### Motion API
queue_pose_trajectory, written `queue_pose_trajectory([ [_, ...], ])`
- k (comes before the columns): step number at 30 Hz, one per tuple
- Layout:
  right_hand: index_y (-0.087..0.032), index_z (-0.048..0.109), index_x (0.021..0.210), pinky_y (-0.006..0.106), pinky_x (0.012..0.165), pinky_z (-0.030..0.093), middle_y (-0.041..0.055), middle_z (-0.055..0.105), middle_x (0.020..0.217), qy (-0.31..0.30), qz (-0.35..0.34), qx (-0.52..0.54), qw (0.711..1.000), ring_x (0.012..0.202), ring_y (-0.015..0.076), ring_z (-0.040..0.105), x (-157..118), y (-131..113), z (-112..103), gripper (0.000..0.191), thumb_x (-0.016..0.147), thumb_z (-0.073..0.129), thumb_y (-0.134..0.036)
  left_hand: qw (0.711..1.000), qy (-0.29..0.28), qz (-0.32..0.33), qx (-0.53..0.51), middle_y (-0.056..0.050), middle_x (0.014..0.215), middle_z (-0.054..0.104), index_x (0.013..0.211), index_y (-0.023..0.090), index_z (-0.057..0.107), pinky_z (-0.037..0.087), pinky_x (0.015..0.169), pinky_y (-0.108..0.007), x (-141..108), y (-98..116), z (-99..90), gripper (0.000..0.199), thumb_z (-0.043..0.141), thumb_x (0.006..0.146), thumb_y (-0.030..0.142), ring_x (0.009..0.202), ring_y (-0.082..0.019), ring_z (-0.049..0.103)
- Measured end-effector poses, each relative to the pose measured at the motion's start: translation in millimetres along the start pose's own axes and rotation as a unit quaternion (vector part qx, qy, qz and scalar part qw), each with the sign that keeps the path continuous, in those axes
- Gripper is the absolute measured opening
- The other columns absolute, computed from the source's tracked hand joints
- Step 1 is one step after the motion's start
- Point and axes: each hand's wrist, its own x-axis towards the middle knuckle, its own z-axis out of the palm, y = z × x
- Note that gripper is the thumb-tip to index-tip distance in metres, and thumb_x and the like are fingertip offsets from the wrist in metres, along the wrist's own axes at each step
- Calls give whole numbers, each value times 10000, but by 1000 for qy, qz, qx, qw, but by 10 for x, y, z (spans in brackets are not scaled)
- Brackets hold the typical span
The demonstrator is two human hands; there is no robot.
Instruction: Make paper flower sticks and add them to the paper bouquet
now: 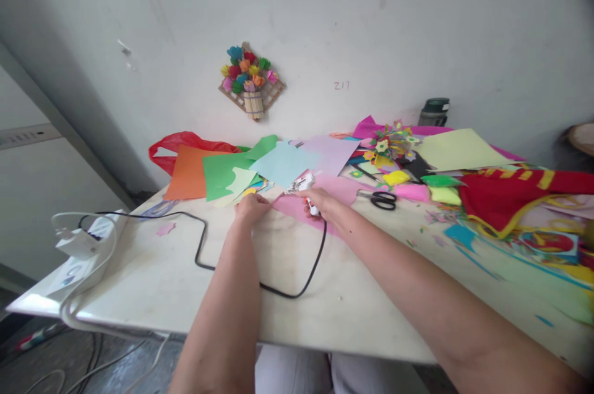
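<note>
My right hand (318, 202) is wrapped round a white hot glue gun (305, 182), whose nozzle points left. A black cord (318, 258) runs from its handle and loops over the table. Close to the nozzle, my left hand (252, 206) has its fingertips pinched together. A thin pinkish sliver shows by those fingertips, too small to make out. Under the glue gun lies a pink sheet of paper (336, 191). Light blue paper (283, 162) and lilac paper (330, 154) lie just behind it.
Black-handled scissors (383, 200) lie right of the pink sheet. Green paper (223, 174) and orange paper (188, 172) lie at left. A power strip (99, 248) with plugs sits at the left edge. Paper flowers (392, 143) and a red cloth (503, 196) are at right.
</note>
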Motion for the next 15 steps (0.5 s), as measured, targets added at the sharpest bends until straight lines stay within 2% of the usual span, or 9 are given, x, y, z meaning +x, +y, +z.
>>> queue_pose_trajectory([
  [9,-144,449,648,190,302,341,-28,445,427,9,-8,-5,1000,330,83,429,33,27,-2,197,726,539,-300,1000,-2,3,-5,2,726,660,679,232,646,387,705,-268,20,-21,11,173,591,573,356,761,-171,583],
  [15,-134,479,686,191,315,354,-7,478,450,10,-9,1,1000,339,82,437,49,33,-23,238,722,554,-357,998,-21,3,-54,3,699,658,700,233,658,406,646,-243,-11,-49,-9,163,583,574,302,728,-161,585],
])
